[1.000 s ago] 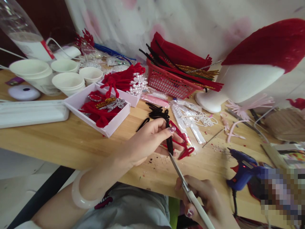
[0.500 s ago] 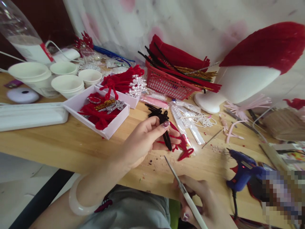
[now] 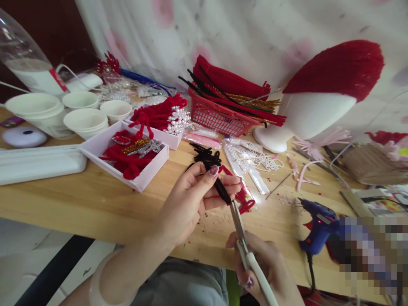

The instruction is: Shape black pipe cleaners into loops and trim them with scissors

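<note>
My left hand [image 3: 191, 199] pinches a black pipe cleaner piece [image 3: 220, 189] between thumb and fingers, above the wooden table [image 3: 79, 199]. My right hand [image 3: 270, 274] grips white-handled scissors [image 3: 244, 242] near the table's front edge. The scissor blades point up and their tips meet the lower end of the black piece. More black pipe cleaner pieces [image 3: 205, 155] lie just beyond my left hand, and red bent pieces [image 3: 244, 199] lie under it.
A blue glue gun [image 3: 318, 223] lies at the right. A red basket [image 3: 219, 114] of pipe cleaners, white boxes [image 3: 127, 163] of red ornaments, paper bowls [image 3: 86, 121], a foam head [image 3: 318, 112] with red covering and bead packets [image 3: 251, 163] crowd the table.
The scissors drew back from the black piece half a second ago, then rose again so their tips touch its lower end. My left hand tilted the piece slightly.
</note>
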Demonstrator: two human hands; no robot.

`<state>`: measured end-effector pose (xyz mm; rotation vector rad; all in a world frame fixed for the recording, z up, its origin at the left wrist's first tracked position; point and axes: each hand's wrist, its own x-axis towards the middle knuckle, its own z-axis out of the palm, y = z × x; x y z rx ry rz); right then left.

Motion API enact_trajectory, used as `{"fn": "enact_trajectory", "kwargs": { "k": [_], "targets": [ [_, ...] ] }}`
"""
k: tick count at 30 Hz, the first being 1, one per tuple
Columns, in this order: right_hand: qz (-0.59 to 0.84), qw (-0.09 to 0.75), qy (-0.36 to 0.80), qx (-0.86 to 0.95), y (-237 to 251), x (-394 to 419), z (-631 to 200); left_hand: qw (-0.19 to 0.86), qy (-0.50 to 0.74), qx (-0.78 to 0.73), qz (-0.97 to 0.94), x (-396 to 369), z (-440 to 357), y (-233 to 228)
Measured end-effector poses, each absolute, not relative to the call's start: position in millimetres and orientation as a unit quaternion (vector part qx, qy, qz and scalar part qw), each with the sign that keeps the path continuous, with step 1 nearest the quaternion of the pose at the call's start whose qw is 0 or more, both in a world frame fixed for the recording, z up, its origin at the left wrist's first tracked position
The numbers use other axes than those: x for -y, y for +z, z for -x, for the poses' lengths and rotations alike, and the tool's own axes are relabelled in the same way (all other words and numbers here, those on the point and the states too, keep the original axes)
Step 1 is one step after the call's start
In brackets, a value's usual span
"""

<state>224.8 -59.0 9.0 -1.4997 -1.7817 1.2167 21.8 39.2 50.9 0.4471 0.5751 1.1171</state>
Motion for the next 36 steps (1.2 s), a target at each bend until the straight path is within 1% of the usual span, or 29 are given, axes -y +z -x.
{"fn": "enact_trajectory", "kwargs": {
  "k": [8, 14, 21, 25, 29, 32, 36],
  "targets": [
    [0.564, 0.245, 0.449, 0.648, 11.4, 58.9, -223.6, 0.777, 0.528, -0.280, -0.196, -36.4, -27.7, 49.6],
    [0.561, 0.248, 0.472, 0.633, 9.8, 56.8, -221.7, 0.774, 0.532, -0.277, -0.202, -35.5, -28.9, 51.2],
    [0.563, 0.255, 0.461, 0.637, 13.2, 55.4, -218.4, 0.774, 0.532, -0.278, -0.202, -36.9, -28.8, 50.7],
    [0.565, 0.250, 0.480, 0.622, 13.9, 55.4, -218.5, 0.774, 0.531, -0.281, -0.199, -37.4, -28.6, 49.8],
    [0.534, 0.261, 0.505, 0.625, 14.0, 54.3, -220.9, 0.785, 0.523, -0.268, -0.197, -37.0, -28.3, 49.6],
    [0.532, 0.270, 0.488, 0.637, 13.9, 54.0, -222.6, 0.786, 0.520, -0.270, -0.196, -36.5, -27.7, 49.2],
    [0.544, 0.247, 0.464, 0.654, 13.4, 54.1, -224.9, 0.784, 0.522, -0.274, -0.195, -36.0, -27.5, 48.2]
  ]
}}
